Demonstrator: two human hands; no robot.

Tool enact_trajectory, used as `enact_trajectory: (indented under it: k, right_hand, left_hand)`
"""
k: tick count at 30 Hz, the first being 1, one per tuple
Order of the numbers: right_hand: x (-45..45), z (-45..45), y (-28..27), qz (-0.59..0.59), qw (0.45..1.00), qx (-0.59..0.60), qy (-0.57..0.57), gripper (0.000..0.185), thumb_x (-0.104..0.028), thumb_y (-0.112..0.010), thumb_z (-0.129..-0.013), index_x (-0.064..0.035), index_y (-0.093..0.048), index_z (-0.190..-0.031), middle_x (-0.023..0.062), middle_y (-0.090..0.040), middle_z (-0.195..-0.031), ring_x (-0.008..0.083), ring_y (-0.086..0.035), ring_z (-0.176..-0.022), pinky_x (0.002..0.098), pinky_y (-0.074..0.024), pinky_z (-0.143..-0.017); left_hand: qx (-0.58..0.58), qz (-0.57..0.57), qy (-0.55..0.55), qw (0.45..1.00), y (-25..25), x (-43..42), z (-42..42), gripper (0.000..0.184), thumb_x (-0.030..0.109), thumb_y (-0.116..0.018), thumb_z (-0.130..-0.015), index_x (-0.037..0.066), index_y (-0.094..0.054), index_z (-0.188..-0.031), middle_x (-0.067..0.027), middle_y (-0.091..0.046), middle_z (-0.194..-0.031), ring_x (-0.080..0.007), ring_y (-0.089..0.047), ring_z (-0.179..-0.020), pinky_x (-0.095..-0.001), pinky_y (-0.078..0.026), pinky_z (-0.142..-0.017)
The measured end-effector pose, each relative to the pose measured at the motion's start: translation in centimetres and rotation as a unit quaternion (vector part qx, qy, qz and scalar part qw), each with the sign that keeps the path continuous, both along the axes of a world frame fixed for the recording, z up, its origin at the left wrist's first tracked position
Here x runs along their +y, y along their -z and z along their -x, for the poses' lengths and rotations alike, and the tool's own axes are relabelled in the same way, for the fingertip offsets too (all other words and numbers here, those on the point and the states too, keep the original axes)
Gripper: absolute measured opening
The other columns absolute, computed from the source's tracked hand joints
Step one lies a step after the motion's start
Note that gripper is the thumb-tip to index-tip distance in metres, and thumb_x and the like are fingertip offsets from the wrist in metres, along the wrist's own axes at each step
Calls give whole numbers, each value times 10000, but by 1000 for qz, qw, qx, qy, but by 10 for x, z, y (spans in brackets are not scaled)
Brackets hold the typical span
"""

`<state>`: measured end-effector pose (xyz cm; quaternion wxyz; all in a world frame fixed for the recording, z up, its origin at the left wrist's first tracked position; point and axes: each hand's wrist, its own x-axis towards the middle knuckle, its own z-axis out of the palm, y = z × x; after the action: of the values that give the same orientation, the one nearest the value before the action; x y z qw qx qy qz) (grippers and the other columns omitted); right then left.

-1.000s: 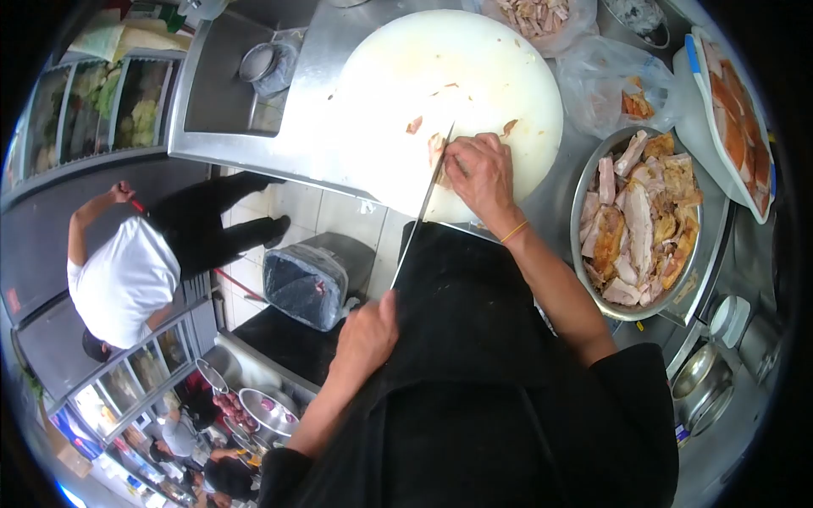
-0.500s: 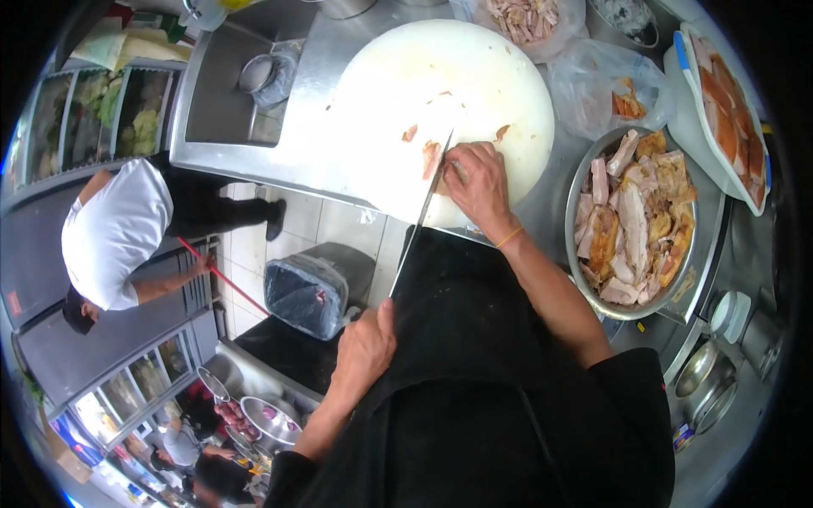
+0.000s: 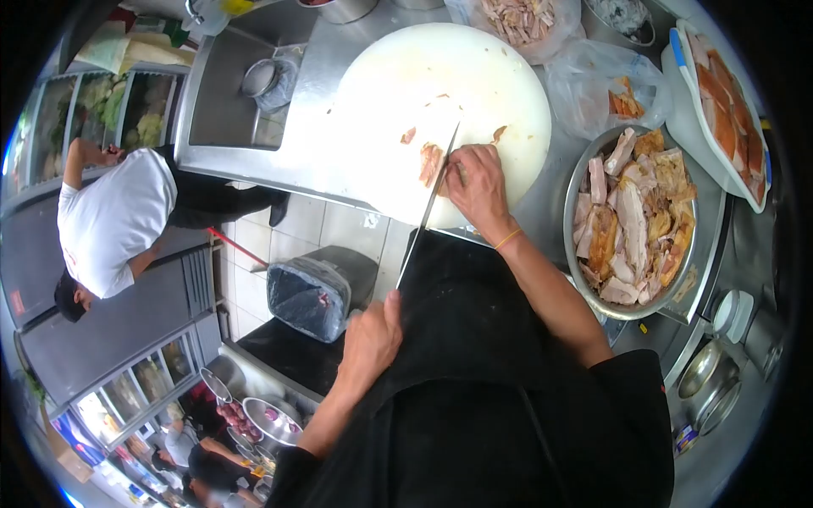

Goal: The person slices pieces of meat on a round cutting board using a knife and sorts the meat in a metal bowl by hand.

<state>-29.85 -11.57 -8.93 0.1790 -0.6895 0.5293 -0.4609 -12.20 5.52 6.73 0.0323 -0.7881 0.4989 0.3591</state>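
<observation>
My left hand is closed round the handle of a long knife. The blade slants up over the near edge of a round white cutting board, its tip beyond my right fingers. My right hand, with a yellow band at the wrist, has its fingers curled down on a piece of meat, mostly hidden beneath them, right beside the blade. Sliced meat lies just left of the blade. Small scraps are scattered farther up the board.
To the right stands a steel bowl heaped with cooked meat chunks, a plastic bag and a white tray of meat. A sink is on the left. Below it are a lined bin and a person in white.
The knife and my left hand have shifted slightly up and right, while my right hand stays on the meat. The person in white has raised one arm.
</observation>
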Motion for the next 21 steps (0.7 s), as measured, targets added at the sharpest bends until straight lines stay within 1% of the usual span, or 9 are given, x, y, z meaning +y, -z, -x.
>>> enact_trajectory:
  k: [2, 5, 8, 11, 13, 15, 18, 21]
  right_hand:
    - [-1, 0, -1, -6, 1000, -5, -2, 99, 30, -658, -787, -17, -632, -870, 138, -637, -892, 349, -586, -919, 440, -497, -845]
    - [-2, 2, 1, -12, 1000, -1, -8, 100, 28, -660, -781, -18, -632, -865, 138, -640, -895, 354, -586, -914, 439, -500, -832]
    - [3, -1, 5, -19, 1000, 2, -19, 98, 28, -658, -780, -16, -630, -863, 140, -641, -899, 356, -586, -920, 439, -503, -830]
    - [3, 3, -3, -26, 999, -8, -26, 103, 25, -651, -795, -6, -638, -892, 150, -640, -921, 363, -587, -942, 449, -503, -860]
    - [1, 6, -8, -16, 999, -38, -16, 112, 23, -652, -803, -4, -644, -912, 154, -639, -940, 368, -586, -955, 456, -498, -877]
    - [6, 10, -8, -9, 1000, -1, 1, 133, 17, -656, -799, -7, -648, -930, 154, -636, -971, 370, -580, -983, 460, -491, -892]
    - [11, 9, -1, -6, 1000, 24, -1, 138, 13, -661, -788, -9, -647, -924, 150, -633, -969, 365, -578, -983, 459, -489, -889]
    - [7, 6, -2, -1, 1000, 25, 5, 134, 7, -666, -784, -9, -647, -915, 145, -631, -941, 358, -579, -958, 457, -490, -879]
  left_hand:
    - [-16, -30, 5, 999, -9, 14, -3, 570, 408, -417, -1095, -59, -678, -900, -387, -650, -869, -597, -619, -877, -650, -480, -802]
    - [4, -48, 9, 999, -6, 20, -9, 542, 390, -418, -1096, -53, -674, -914, -380, -655, -866, -590, -628, -861, -645, -493, -788]
    - [21, 37, 151, 988, 42, 1, -7, 555, 389, -427, -1095, -54, -663, -859, -377, -653, -846, -589, -626, -838, -633, -503, -771]
    - [14, 76, 32, 996, 51, -34, 5, 572, 387, -439, -1094, -60, -648, -805, -377, -647, -822, -593, -618, -811, -630, -500, -754]
    - [22, 103, 21, 994, 40, -39, 4, 594, 401, -444, -1093, -62, -645, -778, -381, -638, -808, -595, -612, -809, -633, -491, -747]
    - [15, 102, 13, 995, 32, -22, 2, 592, 403, -448, -1092, -59, -647, -780, -383, -634, -804, -594, -613, -814, -633, -490, -743]
    - [15, 44, 2, 999, 6, -5, 6, 577, 408, -455, -1089, -49, -643, -792, -379, -639, -803, -585, -621, -817, -636, -491, -747]
    - [-11, 18, 1, 1000, -6, 16, 7, 534, 396, -464, -1086, -38, -639, -828, -371, -647, -798, -574, -632, -806, -639, -495, -747]
